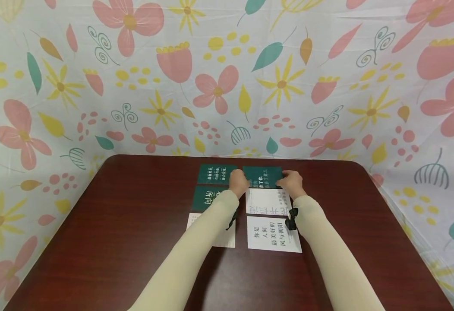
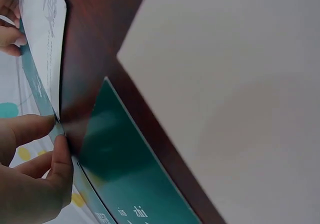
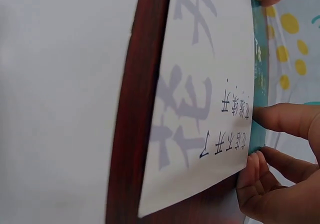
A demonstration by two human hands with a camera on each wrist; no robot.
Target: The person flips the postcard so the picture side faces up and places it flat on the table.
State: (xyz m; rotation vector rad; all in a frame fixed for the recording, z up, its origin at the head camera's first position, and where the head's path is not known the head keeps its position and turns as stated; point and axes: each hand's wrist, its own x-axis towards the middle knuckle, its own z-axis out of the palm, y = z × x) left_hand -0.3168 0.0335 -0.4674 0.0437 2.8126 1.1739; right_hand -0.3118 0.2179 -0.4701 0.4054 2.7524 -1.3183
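Note:
At the far end of the right column lies a dark green card (image 1: 263, 172) with white writing. My left hand (image 1: 238, 182) pinches its left end between thumb and fingers, and my right hand (image 1: 292, 183) pinches the right end. The left wrist view shows the left fingers (image 2: 61, 159) at the card's corner. In the right wrist view, the right hand (image 3: 287, 174) has thumb and fingertips on the green card's end. Directly nearer is a white card (image 1: 263, 201) with large pale purple characters. The left forearm partly hides the left column.
Left of these lie two more green cards, one far (image 1: 211, 173) and one in the middle (image 1: 201, 198), with a cream card (image 1: 227, 237) nearer. A white card (image 1: 271, 233) with black characters ends the right column. A floral cloth (image 1: 219, 86) hangs behind the brown table (image 1: 133, 242).

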